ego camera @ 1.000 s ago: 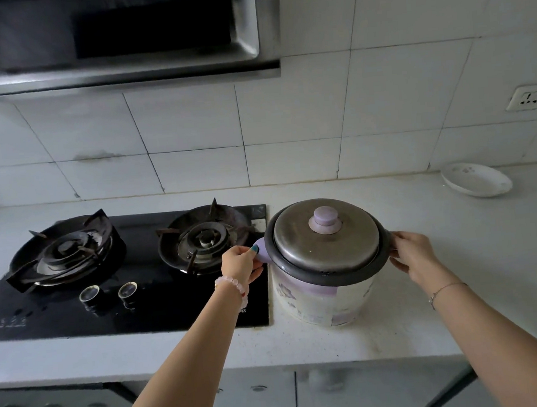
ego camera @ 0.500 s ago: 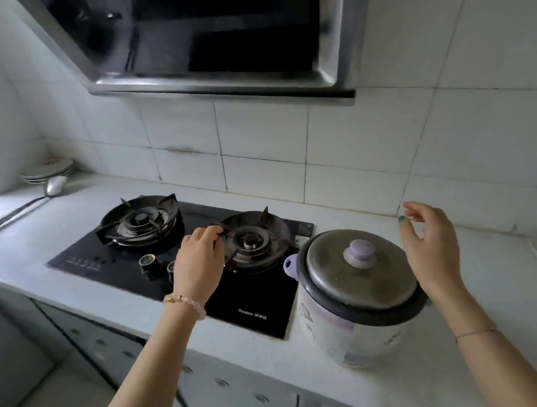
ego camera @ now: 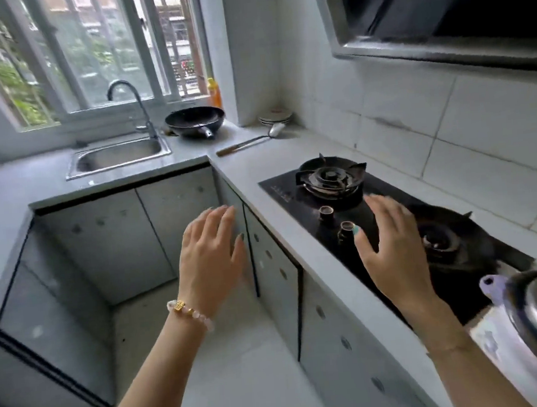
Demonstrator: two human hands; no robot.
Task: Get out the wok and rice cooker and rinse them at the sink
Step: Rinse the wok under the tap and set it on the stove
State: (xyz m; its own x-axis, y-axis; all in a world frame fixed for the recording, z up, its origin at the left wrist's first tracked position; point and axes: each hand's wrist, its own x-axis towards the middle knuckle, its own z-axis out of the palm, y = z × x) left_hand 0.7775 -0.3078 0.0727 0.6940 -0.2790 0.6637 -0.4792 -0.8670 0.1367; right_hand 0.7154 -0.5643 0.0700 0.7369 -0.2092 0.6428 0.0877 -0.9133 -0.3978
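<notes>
The black wok (ego camera: 195, 121) sits on the counter to the right of the steel sink (ego camera: 117, 155), under the window. The white rice cooker (ego camera: 530, 320) with its metal lid and purple handle stands at the bottom right corner of the view, beside the stove. My left hand (ego camera: 211, 257) hovers open over the cabinet fronts, holding nothing. My right hand (ego camera: 391, 247) is open above the front edge of the black gas stove (ego camera: 295, 188), apart from the rice cooker.
A curved tap (ego camera: 131, 98) rises behind the sink. A ladle (ego camera: 248, 141) lies on the counter near stacked plates (ego camera: 275, 116) in the corner. An orange bottle (ego camera: 214, 92) stands behind the wok. The range hood (ego camera: 445, 9) overhangs the stove. Cabinets line the corner below.
The view has swung left from the rice cooker toward the sink and wok. Both hands let go of the cooker's handles and are now open in mid-air, left of the cooker.
</notes>
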